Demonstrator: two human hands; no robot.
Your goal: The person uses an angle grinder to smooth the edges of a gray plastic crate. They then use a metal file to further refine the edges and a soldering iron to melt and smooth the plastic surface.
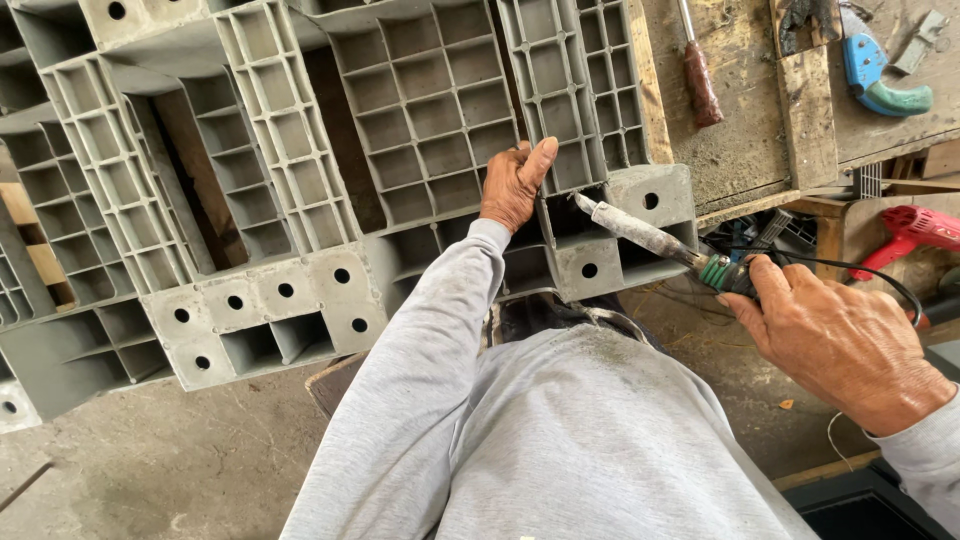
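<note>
A large grey plastic pallet point(300, 180) with a ribbed grid lies upside down in front of me, its corner blocks with round holes toward me. My left hand point(512, 185) presses flat on a rib near the pallet's near edge, fingers together. My right hand point(835, 340) grips the green-taped handle of a soldering iron point(650, 238). The iron's dirty metal shaft points left, and its tip sits at the pallet's edge just right of my left hand. A black cord runs from the handle to the right.
A worn wooden workbench point(740, 120) stands behind the pallet with a brown-handled tool point(700, 80) and a blue-and-green hand tool point(880, 80) on it. A red power tool point(915, 232) lies at the right. Concrete floor point(150, 460) shows below.
</note>
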